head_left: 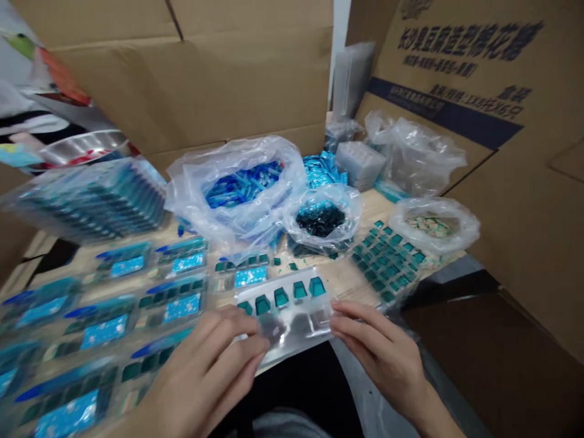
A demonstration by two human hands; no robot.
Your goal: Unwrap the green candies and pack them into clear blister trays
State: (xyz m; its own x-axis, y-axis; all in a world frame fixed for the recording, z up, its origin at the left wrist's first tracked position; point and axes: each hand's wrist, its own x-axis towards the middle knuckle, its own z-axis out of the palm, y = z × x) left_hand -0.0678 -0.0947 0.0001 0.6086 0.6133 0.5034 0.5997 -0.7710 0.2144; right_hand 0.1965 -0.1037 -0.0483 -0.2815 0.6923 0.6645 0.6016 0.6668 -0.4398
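Note:
Directly in front of me is a clear plastic tray (292, 347) with a row of dark teal pieces (281, 297) in its upper pockets; its lower pockets hold nothing I can make out. My left hand (214, 359), fingers curled, grips the tray's left edge and covers part of it. At the right edge, my right hand (378, 347) pinches the tray between thumb and fingers. Just behind the tray lies a filled tray (250, 277) with teal pieces and a light blue packet. A sheet of teal pieces (387, 258) sits beyond my right hand.
Rows of filled trays (104, 331) cover the left of the table, with stacked trays (100, 198) behind. Open plastic bags hold blue tubes (246, 182), dark pieces (319, 220) and small bits (431, 226). Blue packets (323, 169) lie at the back. Cardboard (228, 91) walls the table.

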